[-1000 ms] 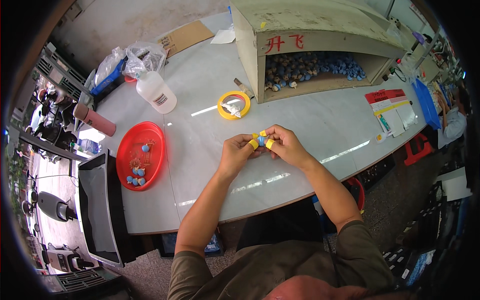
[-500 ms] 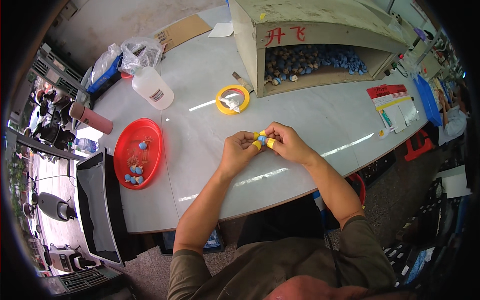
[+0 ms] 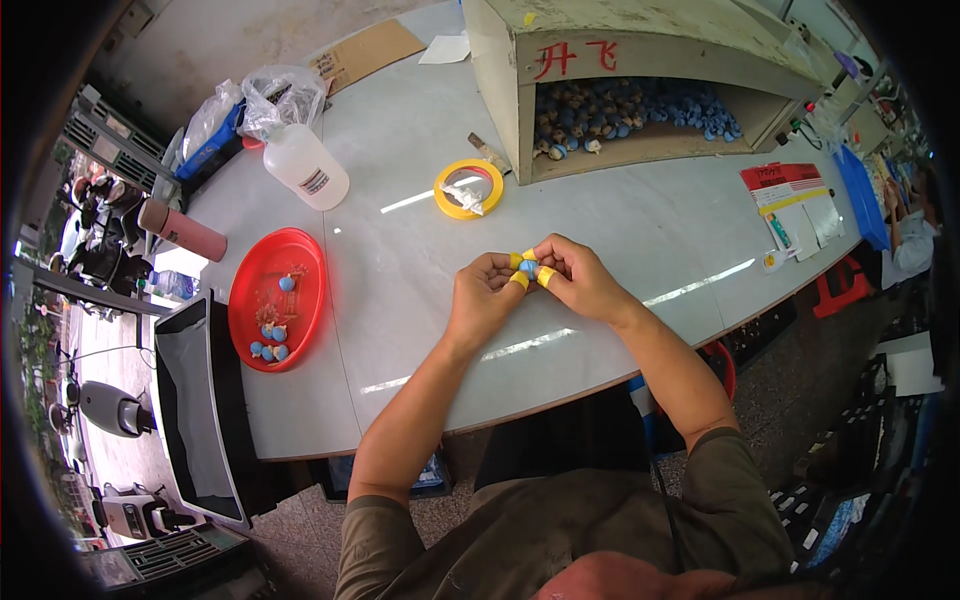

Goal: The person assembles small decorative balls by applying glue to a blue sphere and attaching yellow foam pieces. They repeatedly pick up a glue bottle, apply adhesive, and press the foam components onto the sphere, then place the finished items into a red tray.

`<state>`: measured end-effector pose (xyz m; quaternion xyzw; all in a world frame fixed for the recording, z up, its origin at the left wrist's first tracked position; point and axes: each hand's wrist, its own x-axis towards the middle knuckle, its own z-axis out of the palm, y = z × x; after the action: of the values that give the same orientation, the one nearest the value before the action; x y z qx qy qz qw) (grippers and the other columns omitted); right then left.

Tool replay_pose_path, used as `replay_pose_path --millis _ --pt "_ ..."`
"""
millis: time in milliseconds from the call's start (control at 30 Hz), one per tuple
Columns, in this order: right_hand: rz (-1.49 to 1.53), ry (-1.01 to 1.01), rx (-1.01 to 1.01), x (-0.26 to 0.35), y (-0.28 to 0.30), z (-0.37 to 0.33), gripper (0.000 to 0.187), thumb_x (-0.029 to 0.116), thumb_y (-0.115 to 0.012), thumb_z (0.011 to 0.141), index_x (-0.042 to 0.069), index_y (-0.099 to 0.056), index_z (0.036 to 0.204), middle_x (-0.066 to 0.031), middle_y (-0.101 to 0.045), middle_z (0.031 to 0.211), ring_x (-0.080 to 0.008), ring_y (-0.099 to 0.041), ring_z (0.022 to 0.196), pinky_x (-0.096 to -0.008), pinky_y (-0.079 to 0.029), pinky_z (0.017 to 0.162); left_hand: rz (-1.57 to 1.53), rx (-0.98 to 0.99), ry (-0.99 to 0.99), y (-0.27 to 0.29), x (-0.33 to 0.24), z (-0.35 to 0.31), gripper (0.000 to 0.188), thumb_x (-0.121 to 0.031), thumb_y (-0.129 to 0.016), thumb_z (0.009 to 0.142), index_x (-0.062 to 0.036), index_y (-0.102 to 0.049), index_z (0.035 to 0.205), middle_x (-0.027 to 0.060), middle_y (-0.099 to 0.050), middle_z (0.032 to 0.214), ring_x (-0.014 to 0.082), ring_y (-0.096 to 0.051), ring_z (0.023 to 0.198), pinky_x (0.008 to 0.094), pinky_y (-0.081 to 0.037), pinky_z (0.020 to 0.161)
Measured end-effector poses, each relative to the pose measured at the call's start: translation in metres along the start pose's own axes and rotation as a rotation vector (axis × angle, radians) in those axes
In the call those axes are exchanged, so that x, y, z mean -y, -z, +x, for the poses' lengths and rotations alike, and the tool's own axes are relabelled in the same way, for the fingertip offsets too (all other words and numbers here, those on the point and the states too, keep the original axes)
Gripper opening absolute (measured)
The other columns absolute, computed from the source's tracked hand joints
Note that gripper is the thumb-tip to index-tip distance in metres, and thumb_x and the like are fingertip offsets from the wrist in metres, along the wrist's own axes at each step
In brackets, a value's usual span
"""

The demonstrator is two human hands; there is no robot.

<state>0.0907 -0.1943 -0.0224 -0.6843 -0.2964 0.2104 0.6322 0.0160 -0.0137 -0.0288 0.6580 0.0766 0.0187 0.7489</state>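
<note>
A small blue figure part (image 3: 528,269) is pinched between the fingertips of both hands, above the middle of the grey table. My left hand (image 3: 486,292) grips it from the left, and my right hand (image 3: 577,283) holds it from the right. Yellow tape wraps the thumbs and forefingers of both. The fingers cover much of the part, so its exact shape is hidden. To the left lies a red oval tray (image 3: 318,312) with several similar blue and beige pieces (image 3: 273,334) in it.
A roll of yellow tape (image 3: 440,190) with crumpled white material lies ahead, near a metal blade (image 3: 487,152). Behind stands an open-fronted box (image 3: 500,90) full of blue pieces. A white jug (image 3: 308,170), a pink flask (image 3: 185,232), a black bin (image 3: 200,400) and red-topped papers (image 3: 790,200) sit around.
Both hands stay closed on the small blue part, with the fingers slightly shifted around it. The whole view has moved a little.
</note>
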Motion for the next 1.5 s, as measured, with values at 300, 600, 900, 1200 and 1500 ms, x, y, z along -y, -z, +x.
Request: replay_pose_path --millis 300,600,900,1200,1500 --pt "-0.015 -0.072 -0.033 -0.003 0.003 0.004 0.016 -0.001 -0.060 0.098 -0.003 -0.061 0.114 -0.0015 -0.064 0.087 -0.0044 -0.056 0.070 -0.0220 -0.047 0.061 -0.021 0.039 0.033 0.001 -0.001 0.004 0.029 0.004 -0.058 0.099 0.0178 -0.056 0.125 0.0228 -0.070 0.116 0.0274 -0.073 0.106 0.0316 -0.061 0.095" --pt "0.048 -0.094 -0.018 -0.001 0.004 0.005 0.014 -0.003 -0.058 0.098 -0.002 -0.060 0.112 -0.0038 -0.066 0.090 -0.0058 -0.058 0.070 -0.0235 -0.049 0.060 -0.031 0.060 0.032 0.005 -0.002 0.006 0.028 0.005 -0.057 0.098 0.0177 -0.057 0.124 0.0229 -0.069 0.118 0.0277 -0.073 0.108 0.0315 -0.061 0.095" --pt "-0.105 -0.019 -0.010 -0.002 0.002 0.002 0.012 -0.007 -0.058 0.096 -0.003 -0.058 0.107 -0.0091 -0.070 0.088 -0.0094 -0.063 0.075 -0.0267 -0.051 0.065 0.040 0.044 0.006 0.003 0.004 0.002 0.024 0.006 -0.059 0.097 0.0166 -0.060 0.118 0.0210 -0.071 0.113 0.0248 -0.074 0.105 0.0285 -0.060 0.092" --pt "-0.202 0.021 -0.035 -0.004 0.000 0.000 0.014 -0.007 -0.060 0.093 -0.004 -0.056 0.106 -0.0147 -0.070 0.089 -0.0191 -0.068 0.078 -0.0318 -0.054 0.072 0.092 0.017 -0.024 0.001 0.008 0.000 0.022 0.004 -0.063 0.096 0.0137 -0.063 0.116 0.0159 -0.074 0.107 0.0172 -0.073 0.101 0.0243 -0.059 0.086" --pt "-0.216 0.022 -0.005 0.003 0.002 0.002 0.014 -0.006 -0.059 0.093 -0.003 -0.058 0.107 -0.0114 -0.070 0.086 -0.0148 -0.067 0.074 -0.0297 -0.054 0.068 0.124 0.011 -0.043 0.003 0.006 -0.001 0.024 0.005 -0.062 0.095 0.0132 -0.060 0.118 0.0157 -0.073 0.108 0.0170 -0.072 0.103 0.0240 -0.058 0.087"
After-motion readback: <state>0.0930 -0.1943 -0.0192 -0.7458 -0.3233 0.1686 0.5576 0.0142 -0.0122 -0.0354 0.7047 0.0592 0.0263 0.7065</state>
